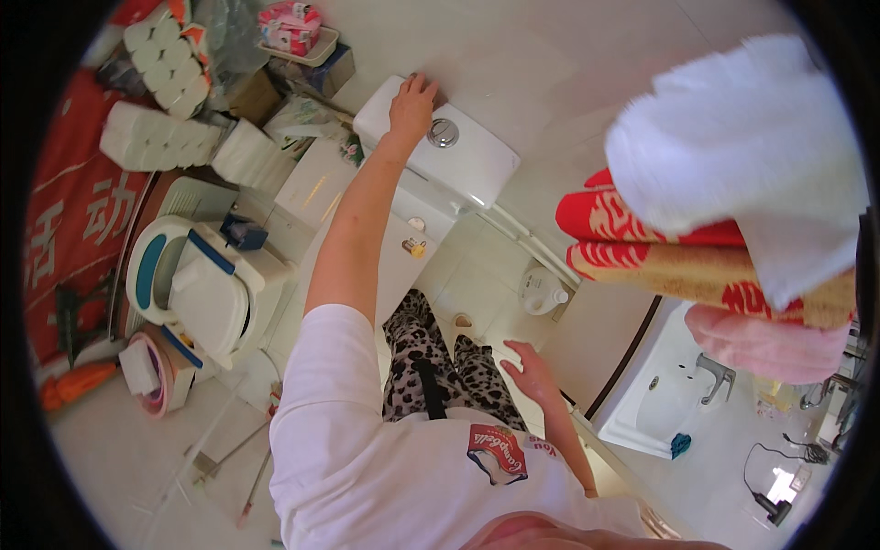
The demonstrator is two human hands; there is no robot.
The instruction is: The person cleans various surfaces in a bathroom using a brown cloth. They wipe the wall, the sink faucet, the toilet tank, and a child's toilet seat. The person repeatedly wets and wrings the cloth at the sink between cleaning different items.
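My left hand (410,110) lies on the white ceramic lid of the toilet tank (481,161), its fingers apart near the back edge. Just beside it is the round chrome flush button (442,133), which the fingers do not cover. Below the tank, the white toilet lid (402,275) appears down, partly hidden by my forearm; a small bear-shaped decoration (414,247) is on it. My right hand (531,369) hangs by my right leg with its fingers spread, holding nothing. A white plastic jug (543,289) stands on the tiled floor beyond it.
Towels (729,165) hang at the right above a white washbasin (677,385) with a faucet (715,378). A hair dryer (771,509) lies beyond. On the left are paper packs (161,137), a white-and-blue potty chair (206,295) and a pink basin (168,395).
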